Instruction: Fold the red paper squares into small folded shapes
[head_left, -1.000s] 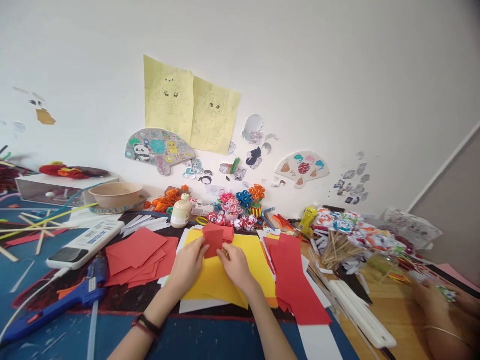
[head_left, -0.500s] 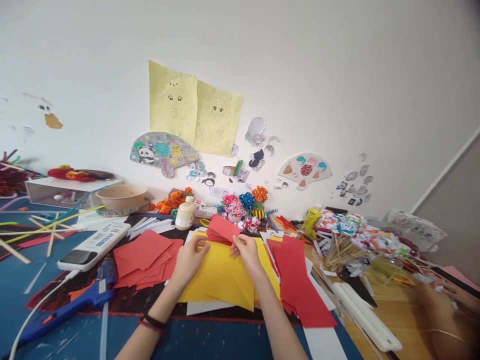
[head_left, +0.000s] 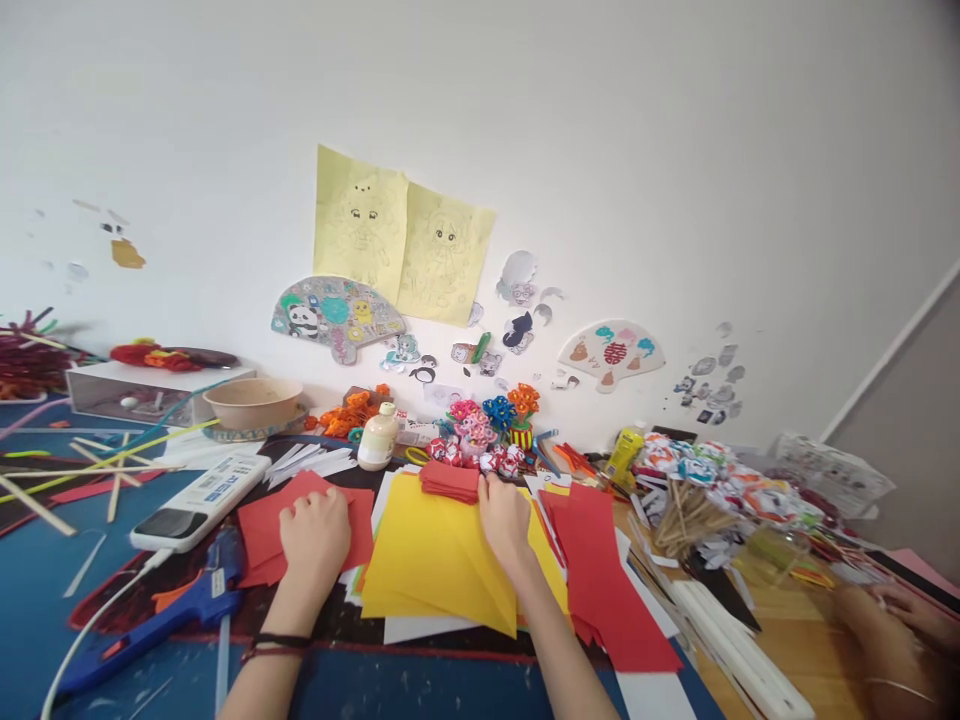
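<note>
My left hand rests on the pile of red paper sheets, its fingers curled down onto the top sheet; the fingertips are hidden. At the far edge of a stack of yellow paper lies a small stack of folded red paper. The thumb and fingers of my right hand are closed on the right end of that stack. White sheets stick out beneath the yellow paper. More red paper, in longer pieces, lies to the right of my right arm.
A blue glue gun and a white power strip lie at left. Behind the paper stand a glue bottle and craft flowers. Wrapped sticks sit at right. Another person's hand shows at the right edge.
My left hand has left the small red stack and moved left onto the red sheets. The small stack has lowered onto the yellow paper, still in my right hand. The view has shifted slightly.
</note>
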